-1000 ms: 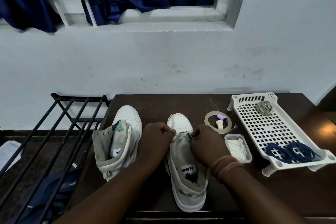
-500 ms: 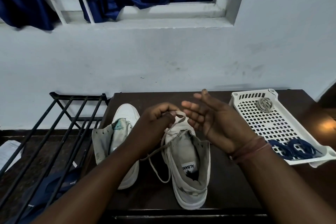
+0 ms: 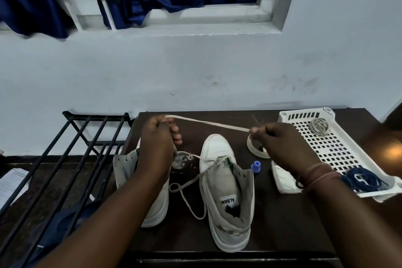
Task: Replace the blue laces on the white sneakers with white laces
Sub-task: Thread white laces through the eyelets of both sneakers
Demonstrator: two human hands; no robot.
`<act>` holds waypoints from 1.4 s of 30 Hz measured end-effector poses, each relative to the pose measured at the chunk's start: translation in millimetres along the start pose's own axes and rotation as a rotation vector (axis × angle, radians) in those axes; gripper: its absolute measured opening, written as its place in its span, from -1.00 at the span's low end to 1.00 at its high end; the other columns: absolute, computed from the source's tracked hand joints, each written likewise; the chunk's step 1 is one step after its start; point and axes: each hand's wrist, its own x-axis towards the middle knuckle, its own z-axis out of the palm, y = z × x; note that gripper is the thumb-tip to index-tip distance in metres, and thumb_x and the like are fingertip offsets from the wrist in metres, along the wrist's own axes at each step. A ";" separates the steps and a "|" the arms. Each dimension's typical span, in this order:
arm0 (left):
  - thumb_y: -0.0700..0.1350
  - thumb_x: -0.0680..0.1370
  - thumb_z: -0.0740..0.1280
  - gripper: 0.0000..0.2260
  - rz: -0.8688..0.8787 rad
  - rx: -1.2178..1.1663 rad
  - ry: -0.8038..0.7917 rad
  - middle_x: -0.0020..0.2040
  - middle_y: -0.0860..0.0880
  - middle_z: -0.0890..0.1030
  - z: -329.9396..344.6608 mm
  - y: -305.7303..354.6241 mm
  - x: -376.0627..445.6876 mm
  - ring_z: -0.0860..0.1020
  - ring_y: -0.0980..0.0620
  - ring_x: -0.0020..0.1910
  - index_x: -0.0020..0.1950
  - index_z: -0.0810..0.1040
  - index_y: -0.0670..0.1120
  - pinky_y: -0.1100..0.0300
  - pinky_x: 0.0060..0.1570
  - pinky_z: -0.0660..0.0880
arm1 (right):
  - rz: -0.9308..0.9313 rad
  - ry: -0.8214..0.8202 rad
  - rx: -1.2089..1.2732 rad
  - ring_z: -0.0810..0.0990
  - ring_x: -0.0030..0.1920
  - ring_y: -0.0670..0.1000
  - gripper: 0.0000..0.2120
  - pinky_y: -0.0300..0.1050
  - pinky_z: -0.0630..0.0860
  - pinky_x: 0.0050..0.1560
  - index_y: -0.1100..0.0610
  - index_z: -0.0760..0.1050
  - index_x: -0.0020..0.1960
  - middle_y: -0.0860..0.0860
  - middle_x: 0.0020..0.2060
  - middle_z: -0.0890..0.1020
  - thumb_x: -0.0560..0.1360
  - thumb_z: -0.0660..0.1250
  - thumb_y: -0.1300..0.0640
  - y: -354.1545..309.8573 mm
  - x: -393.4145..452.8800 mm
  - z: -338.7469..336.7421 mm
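Note:
Two white sneakers stand on the dark table [image 3: 282,220], toes away from me. The right sneaker [image 3: 226,193] has a white lace [image 3: 208,123] threaded near its toe, with a loose loop trailing on the table to its left. My left hand [image 3: 159,137] grips one stretch of that lace above the left sneaker [image 3: 155,198], which it partly hides. My right hand [image 3: 280,143] pinches the lace further along, so the lace runs taut between both hands. The blue laces [image 3: 365,178] lie bundled in the white tray [image 3: 304,116].
A coiled white lace [image 3: 318,126] sits at the tray's far end. A tape ring [image 3: 252,148], a small blue cap [image 3: 255,166], a small white box [image 3: 282,178] and a clear round object [image 3: 181,162] lie around the shoes. A black metal rack [image 3: 71,152] stands left of the table.
Both hands have lifted from the right sneaker's eyelets and moved apart. The right hand, open half a second ago, now pinches the lace, which is pulled taut between the hands.

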 end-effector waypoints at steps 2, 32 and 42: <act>-0.21 0.68 0.17 -0.85 0.059 0.184 0.008 -0.06 -0.02 0.63 1.8 -5.1 -1.1 0.60 -0.06 -0.07 0.14 0.52 -0.11 0.07 -0.02 0.53 | -0.026 0.004 -0.080 0.48 -0.47 -0.17 -0.69 -0.28 0.33 -0.39 0.15 0.61 -0.29 -0.07 -0.49 0.53 0.56 0.34 0.03 1.5 -1.2 7.0; 0.13 0.49 0.27 -0.68 0.635 0.974 -0.492 0.12 0.18 0.68 33.6 -29.9 -21.3 0.55 0.17 0.22 0.20 0.64 0.20 0.00 0.51 0.12 | 0.007 -0.216 -0.027 0.55 -0.44 -0.25 -0.87 -0.42 0.38 -0.39 0.14 0.61 -0.17 -0.06 -0.39 0.65 0.48 0.36 0.32 -8.5 -8.1 34.1; 0.01 0.60 0.15 -0.84 0.450 1.225 -0.382 -0.10 0.03 0.63 49.5 -35.2 -38.0 0.59 -0.03 -0.05 -0.03 0.50 0.02 -0.02 0.07 0.41 | 0.073 -0.187 -0.397 0.60 -0.05 0.01 -0.79 -0.17 0.46 -0.05 0.09 0.54 -0.04 -0.01 -0.09 0.62 0.42 0.48 0.02 6.6 -17.2 58.3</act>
